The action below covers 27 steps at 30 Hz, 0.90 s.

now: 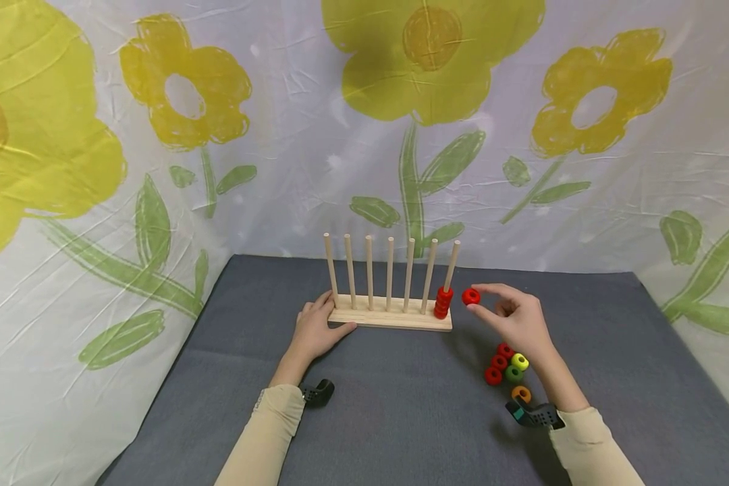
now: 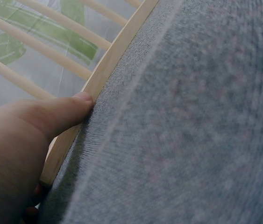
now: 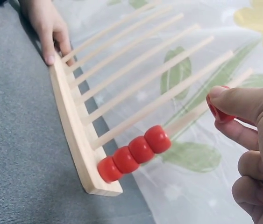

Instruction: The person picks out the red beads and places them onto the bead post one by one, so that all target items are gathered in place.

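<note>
"Where's the held red bead (image 1: 471, 297)?"

"Pinched between thumb and fingers of the right hand (image 1: 520, 320), just right of the rack's rightmost peg (image 1: 452, 263). Four stacked red beads (image 1: 443, 307) sit on that peg."

"And the left hand (image 1: 313, 329)?"

"Clamped on the left end of the wooden rack (image 1: 391, 319), thumb against its front edge. The left wrist view mostly hides its other fingers."

"The surface?"

"A table (image 1: 401, 418) under grey-blue cloth, its near edge cut off. The rack stands towards the far edge; right of the middle lie three loose red beads (image 1: 499, 362), a yellow bead (image 1: 520, 362), a green bead (image 1: 514, 374) and an orange bead (image 1: 521, 393)."

"Beyond?"

"A pale sheet (image 1: 279, 189) with yellow flowers, the largest cropped."
</note>
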Motion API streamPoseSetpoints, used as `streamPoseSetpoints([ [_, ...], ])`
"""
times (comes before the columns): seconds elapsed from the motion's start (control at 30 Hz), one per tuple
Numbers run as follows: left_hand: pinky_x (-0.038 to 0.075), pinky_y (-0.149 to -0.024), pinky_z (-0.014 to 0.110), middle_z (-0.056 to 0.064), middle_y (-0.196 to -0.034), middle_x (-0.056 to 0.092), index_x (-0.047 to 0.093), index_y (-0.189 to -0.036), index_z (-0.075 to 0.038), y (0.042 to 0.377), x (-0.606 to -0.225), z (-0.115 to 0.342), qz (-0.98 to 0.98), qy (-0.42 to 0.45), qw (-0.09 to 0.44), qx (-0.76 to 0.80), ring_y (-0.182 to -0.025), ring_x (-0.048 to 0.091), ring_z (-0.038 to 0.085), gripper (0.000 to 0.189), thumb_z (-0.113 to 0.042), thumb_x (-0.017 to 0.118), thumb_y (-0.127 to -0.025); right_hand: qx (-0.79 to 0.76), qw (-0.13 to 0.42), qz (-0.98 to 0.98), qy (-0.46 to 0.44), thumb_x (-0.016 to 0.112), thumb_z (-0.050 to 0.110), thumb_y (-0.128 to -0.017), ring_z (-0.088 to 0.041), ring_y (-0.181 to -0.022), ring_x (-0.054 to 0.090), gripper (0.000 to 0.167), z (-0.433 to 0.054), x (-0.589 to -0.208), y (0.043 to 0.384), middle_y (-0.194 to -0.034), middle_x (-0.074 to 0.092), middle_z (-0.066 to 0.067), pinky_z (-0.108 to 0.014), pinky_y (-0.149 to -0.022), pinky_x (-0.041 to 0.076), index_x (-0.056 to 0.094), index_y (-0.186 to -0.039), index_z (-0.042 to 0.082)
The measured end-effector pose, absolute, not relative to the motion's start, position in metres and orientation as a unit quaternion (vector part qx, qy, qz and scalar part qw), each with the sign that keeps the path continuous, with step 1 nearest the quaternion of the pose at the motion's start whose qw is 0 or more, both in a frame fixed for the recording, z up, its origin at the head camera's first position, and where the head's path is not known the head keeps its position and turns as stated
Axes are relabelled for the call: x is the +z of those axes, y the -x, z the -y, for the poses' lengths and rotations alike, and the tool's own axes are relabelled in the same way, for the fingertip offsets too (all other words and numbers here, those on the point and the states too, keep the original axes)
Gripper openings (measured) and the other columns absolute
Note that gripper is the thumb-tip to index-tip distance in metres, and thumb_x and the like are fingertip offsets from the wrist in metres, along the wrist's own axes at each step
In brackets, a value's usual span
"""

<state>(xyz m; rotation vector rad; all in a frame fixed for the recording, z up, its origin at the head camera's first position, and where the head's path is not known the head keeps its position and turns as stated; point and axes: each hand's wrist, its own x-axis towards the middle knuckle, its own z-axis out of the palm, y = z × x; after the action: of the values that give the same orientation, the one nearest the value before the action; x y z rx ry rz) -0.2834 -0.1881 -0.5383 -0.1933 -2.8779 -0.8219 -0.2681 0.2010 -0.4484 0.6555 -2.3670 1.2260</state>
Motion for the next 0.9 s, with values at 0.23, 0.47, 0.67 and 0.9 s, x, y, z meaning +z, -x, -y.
streamPoseSetpoints([
  [0.23,0.033,-0.099,0.055,0.017,-0.158,0.037,0.048,-0.152,-0.002,0.282,-0.536,0.187,0.956,0.063,0.071,-0.277,-0.127,0.043,0.04,0.083,-0.052,0.074,-0.09,0.446,0.192,0.844,-0.228,0.085,0.014,-0.086,-0.013,-0.04,0.026,0.034,-0.2,-0.446,0.27,-0.047,0.033,0.006,-0.029,-0.039,0.024,0.077,-0.118,0.015],
  [0.47,0.034,-0.098,0.054,0.017,-0.158,0.037,0.049,-0.151,-0.002,0.282,-0.538,0.188,0.956,0.064,0.074,-0.278,-0.126,0.044,0.039,0.083,-0.052,0.075,-0.089,0.448,0.19,0.842,-0.234,0.084,0.015,-0.087,-0.013,-0.04,0.027,0.034,-0.199,-0.444,0.273,-0.048,0.034,0.002,-0.028,-0.039,0.024,0.076,-0.12,0.013],
  [0.67,0.034,-0.098,0.053,0.018,-0.158,0.037,0.049,-0.151,-0.002,0.283,-0.54,0.189,0.955,0.065,0.077,-0.28,-0.125,0.044,0.038,0.084,-0.052,0.075,-0.089,0.456,0.189,0.837,-0.236,0.084,0.013,-0.086,-0.011,-0.04,0.027,0.035,-0.198,-0.441,0.274,-0.048,0.034,0.002,-0.028,-0.039,0.024,0.076,-0.12,0.014],
  [0.9,0.033,-0.099,0.054,0.018,-0.158,0.037,0.049,-0.151,-0.001,0.283,-0.54,0.189,0.954,0.065,0.077,-0.281,-0.127,0.043,0.039,0.084,-0.052,0.075,-0.089,0.45,0.2,0.838,-0.235,0.083,0.002,-0.084,0.0,-0.041,0.023,0.036,-0.19,-0.427,0.268,-0.047,0.033,-0.002,-0.028,-0.039,0.022,0.075,-0.119,0.006],
])
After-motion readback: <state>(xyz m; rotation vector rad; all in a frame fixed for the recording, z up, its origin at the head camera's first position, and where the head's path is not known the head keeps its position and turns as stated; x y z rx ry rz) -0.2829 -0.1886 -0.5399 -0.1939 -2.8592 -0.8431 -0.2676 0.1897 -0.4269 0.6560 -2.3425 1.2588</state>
